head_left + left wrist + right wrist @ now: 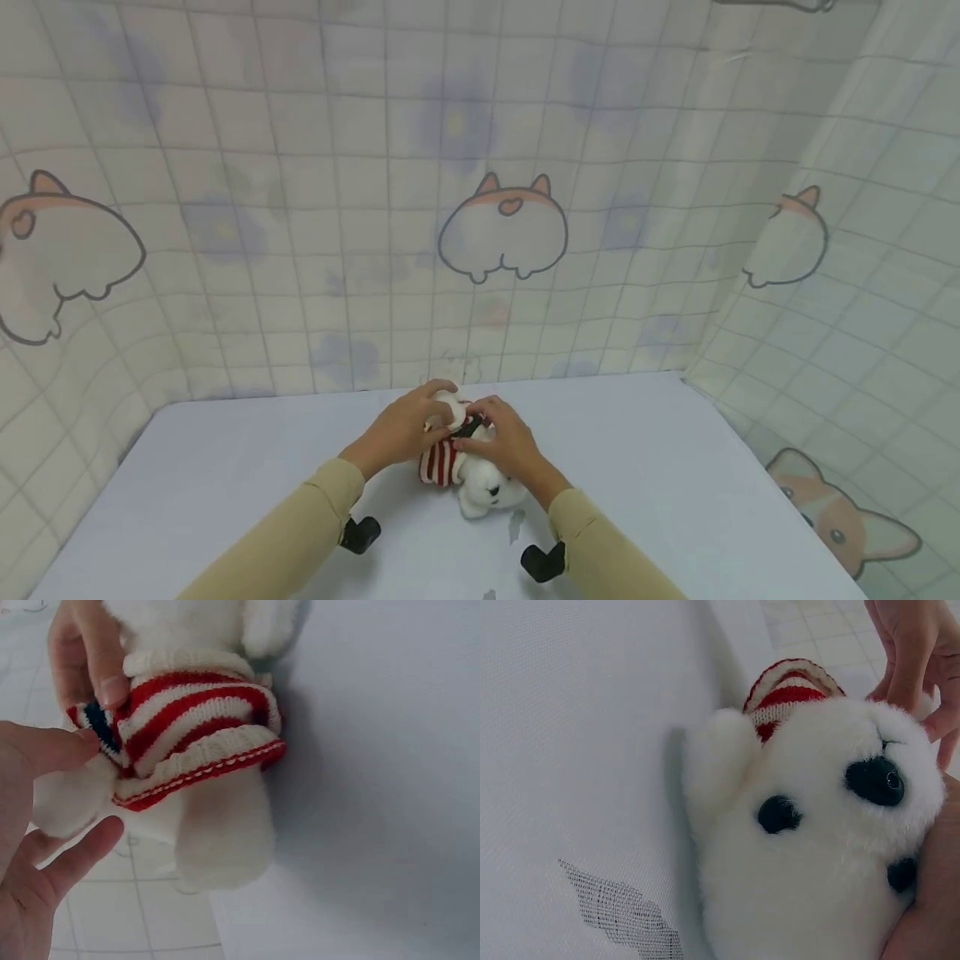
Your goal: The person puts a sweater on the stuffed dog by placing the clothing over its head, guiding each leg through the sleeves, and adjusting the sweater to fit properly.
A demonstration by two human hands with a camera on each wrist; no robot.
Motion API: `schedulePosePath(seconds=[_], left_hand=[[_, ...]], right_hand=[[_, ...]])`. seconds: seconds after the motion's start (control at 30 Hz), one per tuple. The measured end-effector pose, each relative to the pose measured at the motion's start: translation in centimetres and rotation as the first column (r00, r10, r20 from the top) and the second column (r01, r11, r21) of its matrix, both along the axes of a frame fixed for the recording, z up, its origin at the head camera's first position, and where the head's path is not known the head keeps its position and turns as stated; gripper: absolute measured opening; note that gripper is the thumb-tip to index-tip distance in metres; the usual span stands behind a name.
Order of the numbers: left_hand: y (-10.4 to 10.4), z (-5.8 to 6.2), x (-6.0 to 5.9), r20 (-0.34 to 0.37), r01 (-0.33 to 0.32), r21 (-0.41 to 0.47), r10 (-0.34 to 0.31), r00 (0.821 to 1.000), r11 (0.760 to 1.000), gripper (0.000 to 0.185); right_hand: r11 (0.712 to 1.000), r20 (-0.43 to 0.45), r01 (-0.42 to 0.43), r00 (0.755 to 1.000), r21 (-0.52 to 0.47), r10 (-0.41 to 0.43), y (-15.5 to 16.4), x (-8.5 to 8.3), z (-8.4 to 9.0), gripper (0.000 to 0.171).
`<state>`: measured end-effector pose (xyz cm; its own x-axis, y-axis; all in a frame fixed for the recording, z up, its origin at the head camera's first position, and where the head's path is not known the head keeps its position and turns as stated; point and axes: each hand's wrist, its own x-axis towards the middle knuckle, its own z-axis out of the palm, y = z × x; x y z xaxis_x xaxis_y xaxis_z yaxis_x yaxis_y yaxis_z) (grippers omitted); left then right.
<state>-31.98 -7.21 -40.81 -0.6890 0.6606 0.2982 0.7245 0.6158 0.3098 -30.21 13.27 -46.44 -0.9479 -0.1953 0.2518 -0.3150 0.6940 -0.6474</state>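
Both hands work a white plush point(480, 487) lying mid-table point(675, 467), head toward 6 o'clock: left hand point(401, 429) fingers curl, pinching its striped sweater point(195, 735) hem at 12 o'clock, while right hand point(506, 442) pinches the knit, steadying the toy for tugging.

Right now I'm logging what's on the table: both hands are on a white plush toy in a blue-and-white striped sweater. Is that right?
Not quite. The sweater is red-and-white striped, with only a small dark blue patch at one edge; the left wrist view shows it plainly. The rest holds: the left hand and the right hand are both on the white plush toy on the table.
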Motion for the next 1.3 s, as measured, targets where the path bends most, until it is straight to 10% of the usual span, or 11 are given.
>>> schedulePosePath(seconds=[0.27, 0.57, 0.73, 0.93, 1.0, 1.07, 1.2, 1.3], left_hand=[[-0.9, 0.4, 0.2, 0.006, -0.062, -0.090, 0.062, 0.998, 0.994, 0.004], [-0.3, -1.4, 0.7, 0.094, -0.073, 0.060, 0.067, 0.993, 0.996, 0.019], [-0.4, -2.2, 0.6, -0.105, -0.118, -0.012, 0.117, 0.988, 0.993, 0.010], [-0.9, -2.2, 0.3, -0.387, -0.062, 0.046, 0.075, 0.919, 0.997, 0.009], [-0.9, -2.0, 0.2, -0.247, -0.043, 0.125, 0.073, 0.966, 0.991, 0.011], [-0.7, -1.8, -0.1, 0.045, -0.072, 0.236, 0.063, 0.997, 0.969, 0.017], [0.3, -1.5, -0.8, 0.499, -0.270, 0.313, 0.084, 0.862, 0.910, 0.043], [1.0, -1.4, -1.3, 0.502, -0.270, 0.230, 0.124, 0.856, 0.935, 0.055]], right_hand=[[1.000, 0.010, -0.008, 1.000, -0.004, 0.008, 0.1, 0.1, -0.2, 0.043], [1.000, -0.016, -0.004, 1.000, 0.006, 0.004, 0.3, 0.4, -0.4, 0.045], [1.000, -0.009, -0.013, 1.000, -0.007, 0.013, 0.3, 0.5, -0.4, 0.044], [1.000, -0.034, -0.012, 0.999, 0.007, 0.012, 0.3, 0.5, -0.4, 0.045], [1.000, -0.043, -0.008, 0.999, 0.015, 0.009, 0.3, 0.6, -0.4, 0.045], [1.000, -0.047, -0.004, 0.999, 0.015, 0.005, 0.3, 0.5, -0.3, 0.046], [1.000, -0.034, 0.015, 0.999, 0.001, -0.015, 0.1, 0.7, -0.2, 0.055], [1.000, -0.019, 0.018, 1.000, -0.017, -0.018, -0.2, 0.8, -0.2, 0.071]])
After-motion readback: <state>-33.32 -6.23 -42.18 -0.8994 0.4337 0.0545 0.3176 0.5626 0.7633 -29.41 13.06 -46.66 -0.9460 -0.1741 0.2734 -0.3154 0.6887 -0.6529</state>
